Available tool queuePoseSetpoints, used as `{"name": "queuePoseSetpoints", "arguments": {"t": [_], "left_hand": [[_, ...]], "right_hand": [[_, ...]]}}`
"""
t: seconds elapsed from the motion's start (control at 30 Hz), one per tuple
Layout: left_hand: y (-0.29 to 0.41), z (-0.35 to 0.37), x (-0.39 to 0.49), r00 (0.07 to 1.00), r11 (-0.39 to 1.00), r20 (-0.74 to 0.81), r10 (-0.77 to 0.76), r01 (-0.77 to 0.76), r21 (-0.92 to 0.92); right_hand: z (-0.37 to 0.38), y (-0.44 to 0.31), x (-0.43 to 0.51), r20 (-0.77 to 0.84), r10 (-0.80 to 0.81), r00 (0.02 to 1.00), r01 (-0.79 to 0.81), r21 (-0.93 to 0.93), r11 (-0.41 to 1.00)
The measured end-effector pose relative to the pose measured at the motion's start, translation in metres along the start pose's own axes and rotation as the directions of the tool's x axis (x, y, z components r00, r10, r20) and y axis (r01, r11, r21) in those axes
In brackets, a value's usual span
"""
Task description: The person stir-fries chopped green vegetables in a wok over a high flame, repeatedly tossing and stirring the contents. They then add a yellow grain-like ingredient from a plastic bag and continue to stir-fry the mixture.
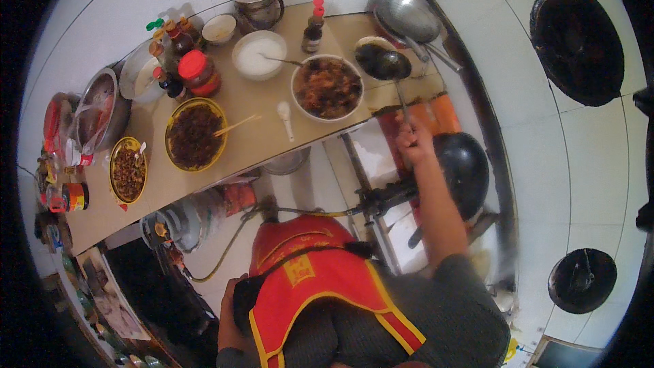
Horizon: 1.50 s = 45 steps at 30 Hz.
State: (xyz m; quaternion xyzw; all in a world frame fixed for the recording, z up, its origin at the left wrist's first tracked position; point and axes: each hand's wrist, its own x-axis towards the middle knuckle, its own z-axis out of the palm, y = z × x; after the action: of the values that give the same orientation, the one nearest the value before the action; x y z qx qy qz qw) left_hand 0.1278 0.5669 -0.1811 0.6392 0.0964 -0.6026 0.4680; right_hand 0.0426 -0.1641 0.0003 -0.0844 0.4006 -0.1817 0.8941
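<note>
My right hand (pixel 415 142) grips the handle of a metal ladle (pixel 396 65). The ladle's bowl is over the near edge of a round bowl with dark liquid (pixel 370 56); whether they touch I cannot tell. My left hand (pixel 231 294) hangs low beside my red apron (pixel 317 286), against a dark shape, and its fingers are mostly hidden. Left of the ladle stands a white bowl of reddish-brown chopped food (pixel 328 87). Behind that, a bowl of white granules (pixel 260 55) has a spoon leaning in it.
A black wok (pixel 460 174) sits below my right forearm, beside a gas burner with a hose (pixel 299 211). The counter (pixel 250 130) bears a white spoon (pixel 285 120), yellow-rimmed dishes of dark food (pixel 196 135), sauce bottles (pixel 312 33) and a metal wok (pixel 409 18). Pans (pixel 577 43) hang on the right wall.
</note>
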Motion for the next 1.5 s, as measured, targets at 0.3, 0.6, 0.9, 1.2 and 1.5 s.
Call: {"name": "queuePoseSetpoints", "arguments": {"t": [0.3, 0.6, 0.9, 1.2, 1.5], "left_hand": [[0.046, 0.006, -0.012, 0.994, 0.982, -0.094, -0.054, 0.036, -0.184], [0.030, -0.065, 0.083, 0.978, 0.975, -0.127, -0.163, 0.180, 0.133], [0.197, -0.001, 0.080, 0.988, 0.945, -0.124, -0.089, 0.123, 0.302], [0.333, 0.178, 0.069, 0.931, 0.906, 0.352, 0.102, -0.233, 0.354], [0.302, 0.448, 0.053, 0.601, 0.902, 0.726, -0.334, -0.020, 0.431]], "right_hand": [[-0.012, 0.021, -0.039, 0.033, 0.009, 0.999, -0.012, 0.097, 0.995], [-0.045, 0.043, -0.156, 0.159, -0.010, 0.987, -0.021, 0.191, 0.981], [-0.134, 0.071, -0.329, -0.165, -0.289, 0.943, 0.293, 0.000, 0.956], [-0.165, 0.086, -0.370, -0.428, -0.453, 0.782, 0.234, -0.472, 0.850], [-0.184, 0.066, -0.341, -0.401, -0.703, 0.587, 0.178, -0.784, 0.595]]}}
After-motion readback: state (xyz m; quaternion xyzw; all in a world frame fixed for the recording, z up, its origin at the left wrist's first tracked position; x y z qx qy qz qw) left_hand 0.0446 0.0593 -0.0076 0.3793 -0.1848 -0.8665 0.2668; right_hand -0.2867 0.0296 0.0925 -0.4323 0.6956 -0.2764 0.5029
